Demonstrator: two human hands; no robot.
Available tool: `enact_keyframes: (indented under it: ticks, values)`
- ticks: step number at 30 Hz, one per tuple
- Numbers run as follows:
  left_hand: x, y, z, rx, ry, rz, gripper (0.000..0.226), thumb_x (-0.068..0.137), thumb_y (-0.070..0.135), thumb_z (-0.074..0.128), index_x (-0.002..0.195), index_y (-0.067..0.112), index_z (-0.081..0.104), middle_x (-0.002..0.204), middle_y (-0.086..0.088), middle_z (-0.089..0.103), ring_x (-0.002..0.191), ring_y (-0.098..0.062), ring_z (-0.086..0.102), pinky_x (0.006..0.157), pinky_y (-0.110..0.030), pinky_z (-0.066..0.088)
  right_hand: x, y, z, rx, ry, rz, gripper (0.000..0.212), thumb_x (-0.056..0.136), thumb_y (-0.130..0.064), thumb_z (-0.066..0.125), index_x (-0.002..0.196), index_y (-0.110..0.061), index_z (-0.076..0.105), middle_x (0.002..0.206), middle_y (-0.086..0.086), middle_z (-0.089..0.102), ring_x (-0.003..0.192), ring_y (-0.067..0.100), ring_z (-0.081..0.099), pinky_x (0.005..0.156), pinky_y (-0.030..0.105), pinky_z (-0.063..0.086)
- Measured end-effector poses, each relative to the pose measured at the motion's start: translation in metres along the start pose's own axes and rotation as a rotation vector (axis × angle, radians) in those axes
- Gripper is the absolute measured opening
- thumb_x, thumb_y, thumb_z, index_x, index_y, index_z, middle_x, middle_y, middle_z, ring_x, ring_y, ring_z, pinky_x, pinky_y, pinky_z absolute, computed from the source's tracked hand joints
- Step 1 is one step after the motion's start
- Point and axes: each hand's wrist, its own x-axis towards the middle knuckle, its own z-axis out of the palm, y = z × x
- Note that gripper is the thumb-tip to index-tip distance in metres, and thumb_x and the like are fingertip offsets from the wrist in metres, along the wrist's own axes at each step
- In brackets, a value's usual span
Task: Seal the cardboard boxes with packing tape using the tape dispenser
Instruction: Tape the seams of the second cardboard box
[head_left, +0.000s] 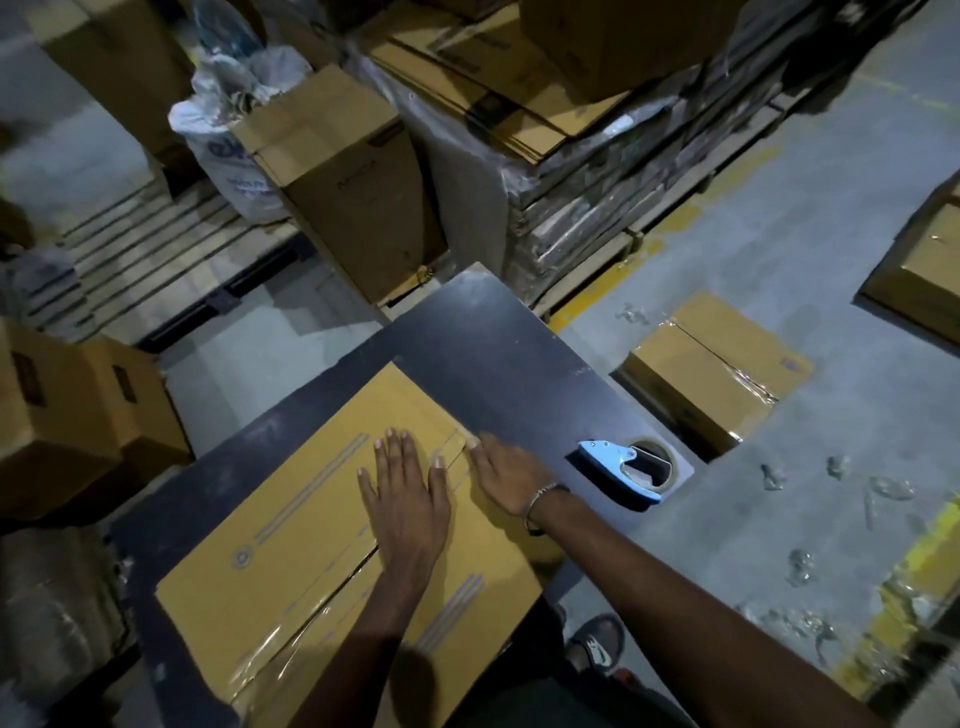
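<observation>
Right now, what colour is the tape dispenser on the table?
Light blue, seen in the head view: the tape dispenser lies on the dark table.

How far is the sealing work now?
Done: a taped box sits on the floor. In hand: both hands, left and right, press flat on the table box, tape along its seam. The tape dispenser lies unused. Left: further boxes, seemingly.

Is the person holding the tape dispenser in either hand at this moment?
No. The tape dispenser lies on the dark table, while the left hand and right hand press flat on the box.
</observation>
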Motion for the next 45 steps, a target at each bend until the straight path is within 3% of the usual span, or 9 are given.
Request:
enact_keyframes:
  ticks: [3, 7, 10, 14, 19, 27, 33, 41, 45]
  values:
    - [0.003, -0.002, 0.003, 0.007, 0.030, 0.025, 0.068, 0.112, 0.053, 0.024, 0.165, 0.011, 0.030, 0.174, -0.005, 0.021, 0.162, -0.023, 0.014, 0.129, -0.057, 0.015, 0.019, -0.015, -0.018, -0.013, -0.038, 0.027, 0.083, 0.101, -0.071, 0.002, 0.144, -0.021, 0.052, 0.148, 0.012, 0.056, 0.135, 0.033, 0.053, 0.113, 0.048, 0.039]
    - [0.010, -0.006, 0.005, 0.078, 0.020, 0.069, 0.067, 0.108, 0.045, 0.027, 0.166, 0.011, 0.028, 0.175, -0.008, 0.018, 0.162, -0.025, 0.014, 0.129, -0.057, 0.016, 0.029, -0.051, -0.004, 0.036, 0.080, -0.191, 0.063, 0.112, -0.050, 0.023, 0.165, -0.016, 0.019, 0.171, 0.001, 0.023, 0.156, 0.017, 0.023, 0.124, 0.029, 0.017]
    - [0.010, -0.008, 0.007, 0.093, 0.007, 0.094, 0.068, 0.107, 0.044, 0.028, 0.167, 0.011, 0.024, 0.176, -0.008, 0.014, 0.163, -0.025, 0.010, 0.129, -0.057, 0.015, 0.035, -0.055, 0.005, -0.072, 0.173, -0.172, 0.063, 0.111, -0.051, 0.024, 0.163, -0.015, 0.025, 0.166, 0.006, 0.035, 0.147, 0.026, 0.042, 0.117, 0.038, 0.036]
    - [0.013, -0.005, 0.004, 0.009, 0.032, 0.045, 0.065, 0.111, 0.050, 0.033, 0.164, 0.013, 0.033, 0.175, -0.005, 0.019, 0.163, -0.021, 0.013, 0.130, -0.054, 0.015, 0.063, -0.052, -0.023, -0.161, -0.016, 0.050, 0.081, 0.105, -0.068, 0.011, 0.147, -0.011, 0.051, 0.144, 0.022, 0.058, 0.129, 0.040, 0.056, 0.105, 0.047, 0.044]
    - [0.015, -0.007, 0.001, -0.003, 0.027, 0.063, 0.067, 0.107, 0.046, 0.035, 0.165, 0.014, 0.031, 0.175, -0.003, 0.019, 0.163, -0.019, 0.011, 0.130, -0.053, 0.013, 0.084, -0.084, -0.015, -0.012, 0.139, -0.196, 0.068, 0.111, -0.052, 0.026, 0.166, -0.013, 0.014, 0.171, 0.007, 0.024, 0.153, 0.025, 0.031, 0.119, 0.039, 0.031]
    - [0.015, -0.007, -0.002, -0.011, 0.002, 0.048, 0.066, 0.111, 0.052, 0.029, 0.164, 0.014, 0.033, 0.175, -0.004, 0.018, 0.163, -0.019, 0.008, 0.130, -0.054, 0.013, 0.114, -0.096, -0.030, -0.157, 0.077, 0.000, 0.092, 0.096, -0.082, 0.021, 0.126, -0.007, 0.065, 0.132, 0.022, 0.065, 0.121, 0.039, 0.060, 0.100, 0.044, 0.048]
    - [0.017, -0.007, -0.008, 0.052, -0.065, 0.073, 0.068, 0.110, 0.049, 0.018, 0.162, 0.011, 0.038, 0.174, -0.007, 0.021, 0.164, -0.024, 0.006, 0.129, -0.057, 0.014, 0.126, -0.125, -0.008, -0.014, 0.090, -0.265, 0.078, 0.108, -0.049, 0.044, 0.166, -0.014, 0.006, 0.173, 0.005, 0.013, 0.158, 0.021, 0.017, 0.126, 0.041, 0.024]
    - [0.017, -0.006, -0.004, 0.032, -0.069, 0.049, 0.068, 0.112, 0.053, 0.025, 0.167, 0.013, 0.024, 0.176, -0.007, 0.010, 0.164, -0.023, 0.001, 0.130, -0.056, 0.012, 0.144, -0.111, -0.029, -0.075, 0.171, -0.154, 0.062, 0.105, -0.063, 0.040, 0.156, -0.029, 0.041, 0.148, 0.010, 0.059, 0.135, 0.036, 0.054, 0.103, 0.045, 0.045]
    - [0.021, -0.004, -0.004, 0.027, -0.078, 0.041, 0.068, 0.112, 0.053, 0.026, 0.166, 0.013, 0.026, 0.176, -0.007, 0.013, 0.164, -0.023, 0.005, 0.130, -0.056, 0.013, 0.156, -0.124, -0.035, -0.077, 0.013, -0.191, 0.076, 0.097, -0.062, 0.059, 0.160, -0.032, 0.029, 0.160, 0.008, 0.045, 0.143, 0.032, 0.045, 0.109, 0.046, 0.042]
